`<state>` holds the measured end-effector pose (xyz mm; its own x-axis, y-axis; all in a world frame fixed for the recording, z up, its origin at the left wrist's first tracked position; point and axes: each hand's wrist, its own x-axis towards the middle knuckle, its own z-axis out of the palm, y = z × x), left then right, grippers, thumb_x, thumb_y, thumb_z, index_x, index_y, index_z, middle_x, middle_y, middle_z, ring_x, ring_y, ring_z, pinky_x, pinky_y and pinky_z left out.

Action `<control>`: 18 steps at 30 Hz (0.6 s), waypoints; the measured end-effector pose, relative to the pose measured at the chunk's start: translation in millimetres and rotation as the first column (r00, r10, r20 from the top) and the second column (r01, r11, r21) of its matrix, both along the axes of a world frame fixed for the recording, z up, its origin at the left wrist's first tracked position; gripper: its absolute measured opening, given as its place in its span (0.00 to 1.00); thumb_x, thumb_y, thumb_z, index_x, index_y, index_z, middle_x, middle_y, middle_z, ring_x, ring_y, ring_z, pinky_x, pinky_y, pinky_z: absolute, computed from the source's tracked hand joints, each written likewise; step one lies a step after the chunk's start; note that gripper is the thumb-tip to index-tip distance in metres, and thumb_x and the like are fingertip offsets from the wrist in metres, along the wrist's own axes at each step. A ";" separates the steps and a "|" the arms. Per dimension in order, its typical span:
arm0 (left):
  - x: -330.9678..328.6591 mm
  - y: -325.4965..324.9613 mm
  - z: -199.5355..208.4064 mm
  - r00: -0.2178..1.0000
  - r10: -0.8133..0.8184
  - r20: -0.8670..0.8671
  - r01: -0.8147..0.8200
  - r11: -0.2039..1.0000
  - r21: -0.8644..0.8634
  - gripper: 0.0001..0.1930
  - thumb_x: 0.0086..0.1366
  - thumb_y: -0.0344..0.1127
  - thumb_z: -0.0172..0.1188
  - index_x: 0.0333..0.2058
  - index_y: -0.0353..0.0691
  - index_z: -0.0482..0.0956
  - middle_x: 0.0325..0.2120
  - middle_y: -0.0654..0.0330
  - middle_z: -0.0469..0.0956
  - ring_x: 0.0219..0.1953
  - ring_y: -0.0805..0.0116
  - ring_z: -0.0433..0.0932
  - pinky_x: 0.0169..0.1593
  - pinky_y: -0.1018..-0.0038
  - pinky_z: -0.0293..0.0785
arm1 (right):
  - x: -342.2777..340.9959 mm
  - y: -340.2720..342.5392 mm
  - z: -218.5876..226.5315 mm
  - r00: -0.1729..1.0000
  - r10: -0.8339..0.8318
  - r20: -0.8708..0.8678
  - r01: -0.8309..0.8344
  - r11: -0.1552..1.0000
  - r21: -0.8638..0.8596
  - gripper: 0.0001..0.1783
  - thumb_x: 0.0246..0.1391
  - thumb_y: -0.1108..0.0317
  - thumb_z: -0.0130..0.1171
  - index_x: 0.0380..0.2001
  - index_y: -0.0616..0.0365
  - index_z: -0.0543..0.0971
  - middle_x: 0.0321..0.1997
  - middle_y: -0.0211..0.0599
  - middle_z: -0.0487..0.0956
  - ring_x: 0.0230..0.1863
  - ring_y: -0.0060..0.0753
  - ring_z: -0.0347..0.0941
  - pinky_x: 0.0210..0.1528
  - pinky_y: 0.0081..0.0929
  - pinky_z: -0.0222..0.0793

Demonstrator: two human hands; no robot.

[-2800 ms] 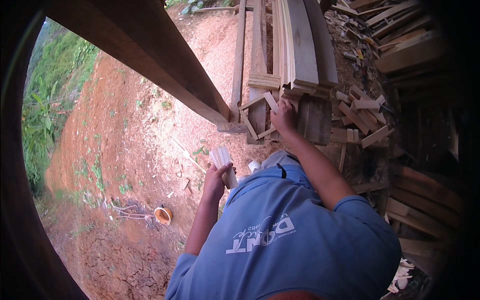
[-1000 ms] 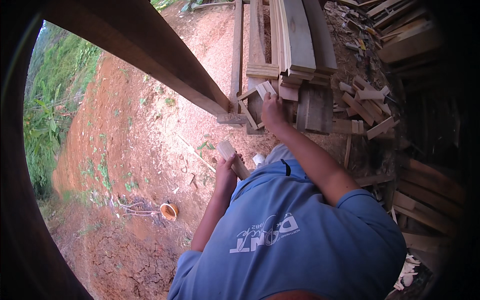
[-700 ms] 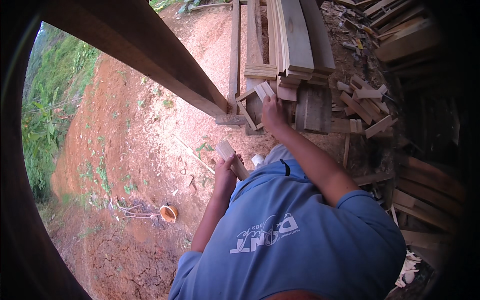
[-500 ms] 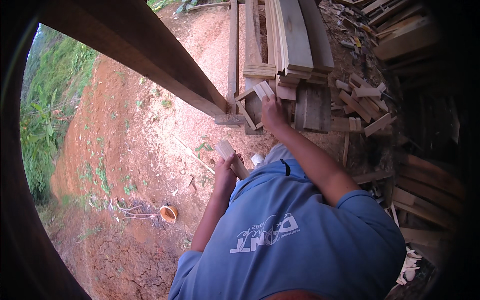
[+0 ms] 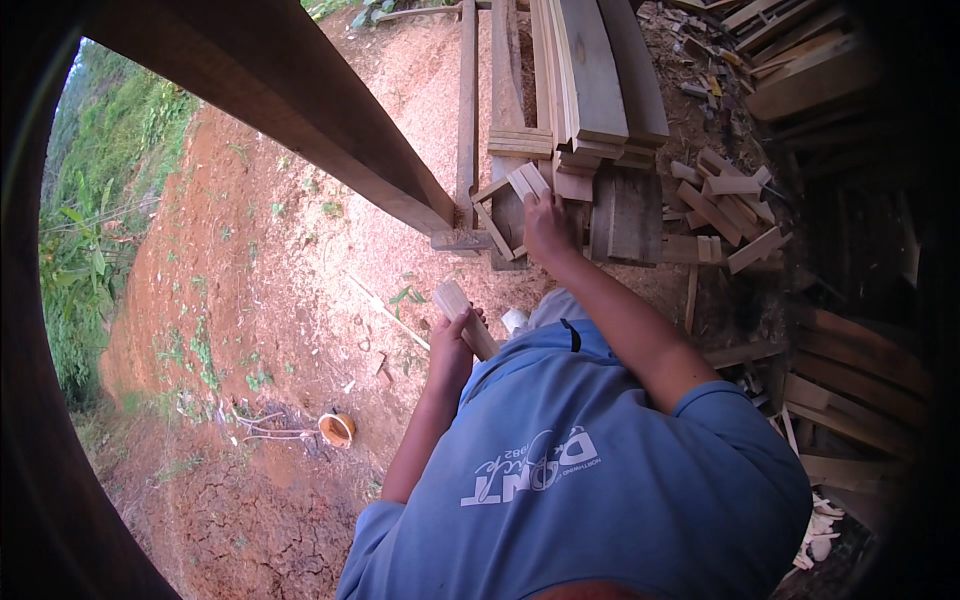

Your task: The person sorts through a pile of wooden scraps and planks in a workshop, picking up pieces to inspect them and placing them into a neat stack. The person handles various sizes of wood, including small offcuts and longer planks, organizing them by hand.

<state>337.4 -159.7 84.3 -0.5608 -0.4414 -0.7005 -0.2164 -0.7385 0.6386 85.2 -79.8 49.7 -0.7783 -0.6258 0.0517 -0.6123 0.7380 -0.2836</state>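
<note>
My left hand [image 5: 454, 338] is closed around a short bundle of wooden strips [image 5: 452, 298], held upright-tilted near my waist. My right hand [image 5: 548, 226] reaches forward to the bench, its fingers closed on the near end of some short wooden pieces [image 5: 527, 180] lying side by side. Just left of those pieces, thin wooden slats [image 5: 492, 232] form an angled frame at the bench end. My right fingertips are partly hidden from above by the hand itself.
Long planks [image 5: 590, 80] are stacked on the bench ahead. A thick wooden post [image 5: 330, 120] slants across the upper left. Offcuts [image 5: 725, 200] lie heaped at the right, beside more stacked lumber [image 5: 820, 85]. An orange bucket [image 5: 337, 430] stands on the dirt at left.
</note>
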 end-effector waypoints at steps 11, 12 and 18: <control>-13.6 -1.8 -3.5 0.997 0.051 -0.056 -0.050 0.999 0.022 0.11 0.75 0.36 0.53 0.48 0.35 0.74 0.39 0.56 0.79 0.41 0.67 0.80 0.46 0.69 0.77 | 110.1 31.7 52.2 0.660 0.413 0.628 -0.190 0.900 -0.392 0.28 0.47 0.60 0.72 0.49 0.63 0.78 0.38 0.48 0.80 0.40 0.52 0.79 0.45 0.44 0.75; -16.3 -1.6 -5.8 0.998 0.029 -0.055 -0.028 0.999 0.020 0.11 0.75 0.36 0.53 0.48 0.35 0.74 0.40 0.56 0.79 0.41 0.67 0.80 0.46 0.69 0.77 | 116.4 32.9 45.3 0.671 0.438 0.598 -0.212 0.887 -0.411 0.29 0.46 0.59 0.73 0.49 0.64 0.78 0.38 0.48 0.80 0.41 0.51 0.79 0.44 0.44 0.75; -28.8 6.8 -7.6 0.993 0.043 -0.112 -0.041 0.999 0.015 0.14 0.78 0.38 0.49 0.51 0.34 0.72 0.43 0.53 0.78 0.44 0.64 0.80 0.50 0.67 0.78 | 110.4 34.8 55.2 0.702 0.350 0.621 -0.182 0.930 -0.319 0.22 0.46 0.64 0.67 0.43 0.66 0.78 0.44 0.58 0.78 0.49 0.59 0.78 0.51 0.47 0.75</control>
<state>308.5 -152.8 76.6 -0.6171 -0.4579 -0.6399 -0.1128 -0.7533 0.6479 195.7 -45.0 104.9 -0.4678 -0.8489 -0.2462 -0.3685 0.4405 -0.8186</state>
